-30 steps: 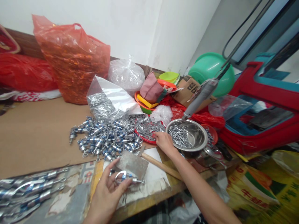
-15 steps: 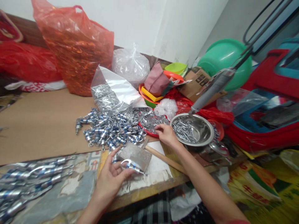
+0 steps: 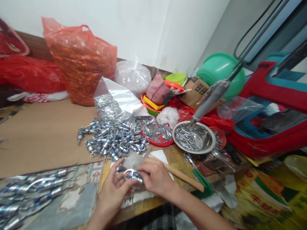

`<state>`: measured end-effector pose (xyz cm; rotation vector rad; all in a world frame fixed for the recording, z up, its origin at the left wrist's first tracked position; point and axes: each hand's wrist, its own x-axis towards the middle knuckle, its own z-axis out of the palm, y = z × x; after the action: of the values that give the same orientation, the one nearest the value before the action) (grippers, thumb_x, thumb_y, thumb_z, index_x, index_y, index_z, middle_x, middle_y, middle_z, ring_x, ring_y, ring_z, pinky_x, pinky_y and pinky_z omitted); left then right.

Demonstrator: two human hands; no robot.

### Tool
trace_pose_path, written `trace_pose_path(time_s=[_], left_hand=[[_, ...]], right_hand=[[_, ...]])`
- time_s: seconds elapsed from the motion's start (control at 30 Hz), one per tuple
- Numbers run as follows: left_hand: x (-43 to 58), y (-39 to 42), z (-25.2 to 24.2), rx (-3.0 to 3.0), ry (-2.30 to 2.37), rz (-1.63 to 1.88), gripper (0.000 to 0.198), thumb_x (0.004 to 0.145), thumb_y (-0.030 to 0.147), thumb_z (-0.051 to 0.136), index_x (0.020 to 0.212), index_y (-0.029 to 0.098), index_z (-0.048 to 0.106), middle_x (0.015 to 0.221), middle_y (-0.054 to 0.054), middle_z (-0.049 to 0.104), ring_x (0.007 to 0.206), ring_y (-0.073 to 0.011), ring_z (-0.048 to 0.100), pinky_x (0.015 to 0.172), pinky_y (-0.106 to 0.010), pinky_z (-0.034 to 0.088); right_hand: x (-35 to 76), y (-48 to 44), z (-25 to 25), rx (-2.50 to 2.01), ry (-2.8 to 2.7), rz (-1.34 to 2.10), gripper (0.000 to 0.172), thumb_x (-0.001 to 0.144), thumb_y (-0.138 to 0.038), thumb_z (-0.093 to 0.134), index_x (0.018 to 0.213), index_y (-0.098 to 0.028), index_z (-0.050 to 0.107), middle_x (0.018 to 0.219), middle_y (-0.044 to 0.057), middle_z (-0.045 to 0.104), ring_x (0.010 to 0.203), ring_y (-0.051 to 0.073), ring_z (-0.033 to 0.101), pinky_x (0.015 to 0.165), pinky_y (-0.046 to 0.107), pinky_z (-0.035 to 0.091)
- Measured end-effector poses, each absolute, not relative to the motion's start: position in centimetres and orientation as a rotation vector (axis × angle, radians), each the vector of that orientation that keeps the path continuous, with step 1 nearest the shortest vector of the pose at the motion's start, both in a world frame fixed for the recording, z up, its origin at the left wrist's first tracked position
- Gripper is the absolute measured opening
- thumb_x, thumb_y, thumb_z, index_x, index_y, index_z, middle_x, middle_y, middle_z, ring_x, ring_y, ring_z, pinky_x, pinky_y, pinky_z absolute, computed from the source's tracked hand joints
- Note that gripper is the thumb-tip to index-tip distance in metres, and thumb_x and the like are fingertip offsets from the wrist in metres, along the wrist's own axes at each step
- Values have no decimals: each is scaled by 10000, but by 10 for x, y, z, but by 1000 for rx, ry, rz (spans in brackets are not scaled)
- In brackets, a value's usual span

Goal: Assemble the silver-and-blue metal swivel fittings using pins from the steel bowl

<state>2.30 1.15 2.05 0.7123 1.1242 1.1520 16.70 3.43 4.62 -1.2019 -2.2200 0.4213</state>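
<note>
Against a white wall [image 3: 134, 28], cardboard [image 3: 48, 134] partly covers our bench [image 3: 179, 159]. Near its front edge, we hold a blue-banded metal fitting [image 3: 135, 176] between the thumb and curled fingers of our left hand [image 3: 111, 183]; the fingers of our right hand [image 3: 157, 177] sit narrowly together at its end, though we cannot tell what they pinch. It looks light, stiff and slick, best gripped by its barrel. Just beyond lie a metal block [image 3: 132, 160] and a wooden-handled hammer [image 3: 184, 176], then a heap of similar fittings [image 3: 117, 139] and a steel bowl [image 3: 203, 139].
</note>
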Motion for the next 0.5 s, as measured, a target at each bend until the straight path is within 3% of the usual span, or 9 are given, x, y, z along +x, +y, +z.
trace_pose_path(time_s=[0.1, 0.3, 0.5], left_hand=[[23, 11, 22, 710, 1146, 1146, 847, 488, 227, 752, 1219, 186, 328, 659, 12, 639, 545, -166, 619, 455, -267, 521], [23, 12, 21, 728, 1138, 1151, 831, 492, 233, 750, 1210, 184, 336, 686, 0, 648, 571, -181, 633, 447, -267, 522], [23, 12, 19, 750, 1139, 1135, 833, 506, 236, 746, 1225, 191, 327, 697, 0, 636, 594, -187, 635, 454, -273, 526]], right_hand=[[166, 35, 49, -1390, -2160, 496, 113, 672, -129, 568, 671, -151, 678, 640, 43, 644, 625, 155, 571, 567, 232, 408], [161, 45, 48, -1510, -1861, 1041, 153, 639, -160, 579, 745, -142, 688, 636, 14, 661, 549, 110, 569, 479, 170, 389], [154, 49, 56, -1619, -1971, 976, 133, 605, -177, 600, 689, -163, 701, 599, 5, 663, 546, 116, 569, 477, 176, 370]])
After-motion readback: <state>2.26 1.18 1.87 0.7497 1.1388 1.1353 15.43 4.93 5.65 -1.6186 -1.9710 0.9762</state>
